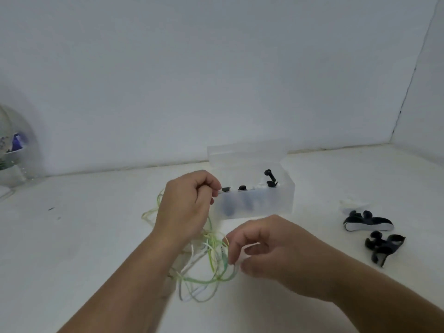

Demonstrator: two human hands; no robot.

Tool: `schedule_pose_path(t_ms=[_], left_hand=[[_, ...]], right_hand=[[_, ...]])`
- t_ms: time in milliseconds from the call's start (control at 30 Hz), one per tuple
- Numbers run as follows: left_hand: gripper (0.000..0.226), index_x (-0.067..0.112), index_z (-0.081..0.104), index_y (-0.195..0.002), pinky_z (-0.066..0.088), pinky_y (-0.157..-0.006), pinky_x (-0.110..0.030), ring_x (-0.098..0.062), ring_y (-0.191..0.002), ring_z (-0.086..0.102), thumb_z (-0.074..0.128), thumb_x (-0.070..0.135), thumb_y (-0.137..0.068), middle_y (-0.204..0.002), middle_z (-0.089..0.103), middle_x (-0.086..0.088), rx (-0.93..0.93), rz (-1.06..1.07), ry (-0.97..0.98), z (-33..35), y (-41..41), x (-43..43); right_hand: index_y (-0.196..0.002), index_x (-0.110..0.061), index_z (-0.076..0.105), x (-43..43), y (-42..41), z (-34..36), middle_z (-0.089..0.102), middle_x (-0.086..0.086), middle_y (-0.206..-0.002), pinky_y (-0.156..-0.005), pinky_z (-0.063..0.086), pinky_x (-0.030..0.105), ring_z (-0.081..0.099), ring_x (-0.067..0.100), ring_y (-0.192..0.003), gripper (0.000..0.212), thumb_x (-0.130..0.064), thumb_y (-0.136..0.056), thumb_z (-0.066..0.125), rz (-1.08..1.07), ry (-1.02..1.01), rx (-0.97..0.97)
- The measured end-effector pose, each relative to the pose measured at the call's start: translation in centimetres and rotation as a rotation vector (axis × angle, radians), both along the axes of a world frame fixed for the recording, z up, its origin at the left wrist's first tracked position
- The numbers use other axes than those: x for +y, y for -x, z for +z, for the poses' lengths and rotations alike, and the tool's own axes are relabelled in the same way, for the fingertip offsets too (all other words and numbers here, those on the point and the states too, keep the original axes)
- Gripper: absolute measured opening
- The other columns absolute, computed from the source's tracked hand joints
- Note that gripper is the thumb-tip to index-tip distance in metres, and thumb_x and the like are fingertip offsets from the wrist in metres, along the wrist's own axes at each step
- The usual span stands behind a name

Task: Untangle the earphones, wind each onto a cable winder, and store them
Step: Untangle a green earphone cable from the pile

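Mostly holds blurred strands: with the right hand, fingers curled, pinches green and white loops of the tangled earphones, heaped on the white table between both wrists. With the left hand, fingers curled, pinches a raised strand, barely visible, just beside the clear box. Cannot identify the dark shapes behind its frosted wall. Shows two black cable winders well to the right; cuts off a glass globe at the left edge.
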State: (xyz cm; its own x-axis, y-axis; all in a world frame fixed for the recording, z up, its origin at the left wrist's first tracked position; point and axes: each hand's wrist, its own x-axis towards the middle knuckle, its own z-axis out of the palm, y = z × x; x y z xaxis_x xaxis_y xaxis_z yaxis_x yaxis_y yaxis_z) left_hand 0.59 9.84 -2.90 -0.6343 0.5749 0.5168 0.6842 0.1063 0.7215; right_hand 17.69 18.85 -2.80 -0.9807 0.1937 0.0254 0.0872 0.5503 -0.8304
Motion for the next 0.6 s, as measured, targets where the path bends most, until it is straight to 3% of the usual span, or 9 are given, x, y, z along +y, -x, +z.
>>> schedule_pose_path(t_ms=[67,133,200,267,400,500,600], left_hand=[[0.032,0.021,0.070,-0.080,0.057,-0.073,-0.041,-0.014,-0.067,0.067,0.044,0.006,-0.088,-0.072,0.070,0.005,-0.036,-0.095,0.033,-0.1,-0.2,-0.2],[0.029,0.023,0.071,-0.084,0.056,-0.075,-0.041,-0.016,-0.071,0.068,0.042,0.019,-0.089,-0.073,0.071,0.004,-0.042,-0.194,0.120,0.0,0.0,-0.8],[0.032,0.023,0.071,-0.081,0.054,-0.077,-0.044,-0.021,-0.074,0.068,0.042,0.031,-0.091,-0.071,0.072,0.004,-0.050,-0.229,0.214,0.1,0.5,-1.5],[0.034,0.023,0.071,-0.077,0.052,-0.071,-0.040,-0.024,-0.071,0.066,0.046,0.035,-0.097,-0.067,0.072,0.004,-0.048,-0.183,0.254,0.2,1.2,-1.9],[0.018,0.027,0.072,-0.077,0.050,-0.066,-0.029,-0.007,-0.066,0.063,0.063,0.021,-0.091,-0.076,0.072,0.009,0.026,-0.109,0.388,0.0,2.9,-2.3],[0.019,0.033,0.071,-0.086,0.050,-0.072,-0.026,-0.003,-0.079,0.062,0.069,0.014,-0.083,-0.085,0.068,0.012,0.075,-0.104,0.516,-0.8,3.4,-2.6],[0.030,0.033,0.071,-0.086,0.052,-0.072,-0.026,-0.008,-0.073,0.063,0.068,0.004,-0.080,-0.077,0.067,0.012,0.062,-0.048,0.395,-0.9,3.4,-2.3]], right_hand=[[-0.105,-0.036,0.073,-0.1,0.2,-0.5,0.066,-0.018,-0.113,-0.099,0.048,0.032,0.060,0.006,-0.103,0.027,-0.025,-0.080,0.071,0.025,-0.137,-0.078],[-0.111,-0.037,0.072,0.0,0.5,-0.7,0.067,-0.021,-0.111,-0.097,0.046,0.027,0.058,-0.002,-0.101,0.029,-0.026,-0.084,0.072,-0.039,-0.217,-0.062],[-0.098,-0.032,0.078,0.3,0.6,-0.6,0.074,-0.013,-0.096,-0.084,0.053,0.024,0.066,0.008,-0.084,0.020,-0.018,-0.085,0.070,-0.196,-0.148,0.036],[-0.080,-0.027,0.079,1.2,0.6,-0.6,0.076,0.001,-0.076,-0.058,0.048,0.022,0.061,0.022,-0.058,0.022,-0.009,-0.084,0.068,-0.428,-0.062,0.121],[-0.067,-0.023,0.076,2.7,0.5,-0.3,0.074,0.006,-0.067,-0.039,0.033,0.015,0.043,0.009,-0.040,0.025,-0.006,-0.081,0.066,-0.697,-0.017,0.172],[-0.065,-0.024,0.076,2.7,0.5,-0.3,0.075,0.007,-0.071,-0.041,0.040,0.020,0.050,0.014,-0.042,0.028,-0.004,-0.081,0.064,-0.675,-0.018,0.175],[-0.060,-0.019,0.075,2.3,0.2,0.3,0.076,0.002,-0.078,-0.068,0.058,0.044,0.072,0.028,-0.075,0.031,0.005,-0.076,0.061,-0.483,0.012,0.215]])
